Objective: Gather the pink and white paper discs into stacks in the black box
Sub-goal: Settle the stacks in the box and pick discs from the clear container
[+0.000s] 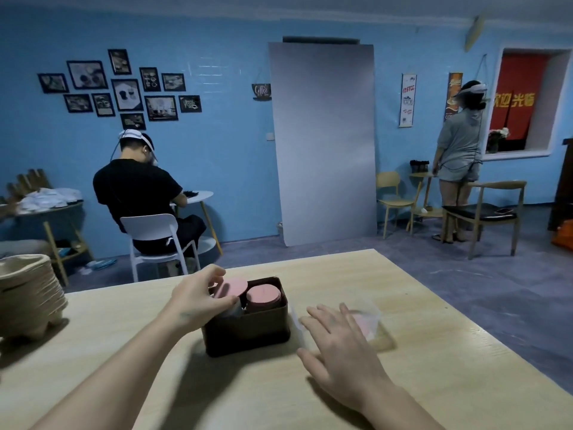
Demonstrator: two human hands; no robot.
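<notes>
right hand spread open beside loose discs | left hand pinches pink disc over black box | pink stack inside; more left

The box sits on the table, a stack of discs in its right half. The left hand holds one disc over its left half. Right of the box the right hand hovers above loose discs (blurred); stacked trays lie far left.

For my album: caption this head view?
Left hand holds a round pink paper disc over the black rectangular box; right hand hovers open.
</notes>
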